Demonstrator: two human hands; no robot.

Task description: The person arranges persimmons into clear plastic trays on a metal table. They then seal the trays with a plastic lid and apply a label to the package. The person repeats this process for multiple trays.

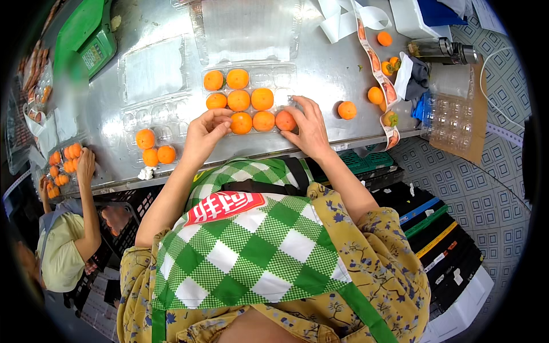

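Observation:
A clear plastic tray (280, 75) with round cells lies in front of me, holding several orange persimmons (239, 100) in rows. At the near row's right end, my right hand (309, 127) has its thumb and fingers around a redder persimmon (285, 120). My left hand (209, 132) is at the row's left end, its fingers curved and thumb apart. Its fingertips are beside or touching the leftmost visible persimmon (241, 123); the cell beneath that hand is hidden. The tray's lid (249, 31) lies folded back beyond it.
Left of me is another clear tray (171, 117) with 3 persimmons. A green scale (86, 43) stands at the far left. Loose persimmons (346, 110), a label strip (374, 60) and a dark jar (443, 50) are on the right. A co-worker's hand (86, 166) handles fruit at left.

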